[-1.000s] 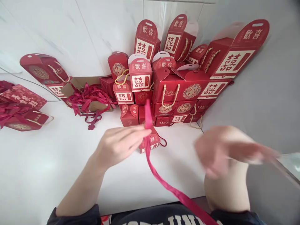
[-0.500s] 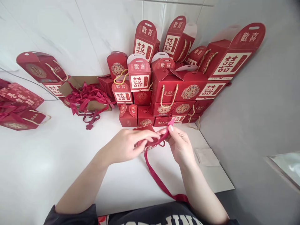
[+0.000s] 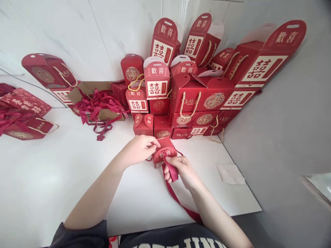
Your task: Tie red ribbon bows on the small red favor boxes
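Observation:
A small red gift box (image 3: 165,154) with a rounded, slotted flap stands on the table between my hands, its top flaps raised. My right hand (image 3: 181,170) is closed on a crimson ribbon (image 3: 172,173), which lies against the front flap. From there the ribbon's long tail hangs over the table and runs down toward my body, passing behind my right forearm. My left hand (image 3: 141,148) is at the box's left side, near the back flap. Its fingers are loosely bent, thumb apart from the index finger, with nothing visible in them. Thin red cord shows at the box's sides.
Stacked red gift boxes (image 3: 203,94) with rope handles stand against the wall and right partition. An open cardboard box (image 3: 107,114) of crimson ribbons sits left of them. More red boxes (image 3: 28,129) are at the far left. A white tissue (image 3: 231,174) lies at the right.
My right hand has moved down and left with the ribbon, to the front of the box. My left hand has drawn back leftward from the ribbon, uncovering the box's front flap.

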Motion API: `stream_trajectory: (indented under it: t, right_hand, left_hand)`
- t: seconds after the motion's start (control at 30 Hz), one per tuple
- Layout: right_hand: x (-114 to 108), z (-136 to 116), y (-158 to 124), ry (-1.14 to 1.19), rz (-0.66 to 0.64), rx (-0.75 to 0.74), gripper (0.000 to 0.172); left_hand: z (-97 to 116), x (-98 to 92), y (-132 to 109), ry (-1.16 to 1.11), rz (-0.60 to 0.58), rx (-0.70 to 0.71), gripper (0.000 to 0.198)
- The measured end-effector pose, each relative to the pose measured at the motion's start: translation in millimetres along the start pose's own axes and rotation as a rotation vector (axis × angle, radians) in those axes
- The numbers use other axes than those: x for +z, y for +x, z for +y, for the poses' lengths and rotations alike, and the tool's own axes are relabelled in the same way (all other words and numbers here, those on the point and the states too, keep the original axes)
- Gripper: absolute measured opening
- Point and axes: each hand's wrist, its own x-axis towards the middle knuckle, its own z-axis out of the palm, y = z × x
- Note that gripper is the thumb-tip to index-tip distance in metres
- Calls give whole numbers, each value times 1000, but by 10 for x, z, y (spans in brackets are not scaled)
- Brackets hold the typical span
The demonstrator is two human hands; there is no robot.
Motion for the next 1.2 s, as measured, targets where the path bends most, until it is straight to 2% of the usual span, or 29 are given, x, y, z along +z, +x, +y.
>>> stream_trajectory:
  t: [0.13,0.33,0.43,0.53,0.63,0.7,0.77,0.8,0.87,0.93,1.0,1.07,1.13,1.2]
  right_hand:
    - [3,-17,36,9,5,3,47]
    - [36,-40,82,16,36,-57,48]
    - [45,-25,96,-36,60,-97,49]
    - [43,12,78,-140,99,-151,50]
    - [25,-3,3,-433,242,-316,46]
    - [11,-89,-63,-666,428,-488,35]
    - [9,-234,-108,-784,528,-621,22]
    - [14,-315,-111,-789,503,-656,18]
    - [30,-458,-67,-728,353,-685,17]
    - [43,-531,36,-593,227,-704,20]
    - [36,-518,167,-454,227,-739,23]
    - [7,-442,282,-356,278,-748,16]
    - [-34,-348,355,-306,279,-689,9]
    - [-68,-272,385,-282,246,-596,11]
  left_hand:
    - [-13,3,14,-72,-11,-31,22]
    - [33,40,18,-115,20,33,24]
    - [39,86,43,-99,16,39,34]
    - [44,132,79,-91,-6,42,36]
    - [82,141,85,-83,32,79,32]
    - [127,128,55,-92,135,152,30]
    - [174,113,7,-101,267,266,27]
    - [193,109,-18,-99,325,328,25]
    - [216,104,-58,-88,396,416,22]
    - [208,97,-67,-98,393,413,22]
    - [157,78,-36,-112,345,349,23]
    - [66,51,30,-87,277,281,23]
    - [-44,31,113,-39,206,223,27]
    - [-141,22,185,-37,170,164,26]
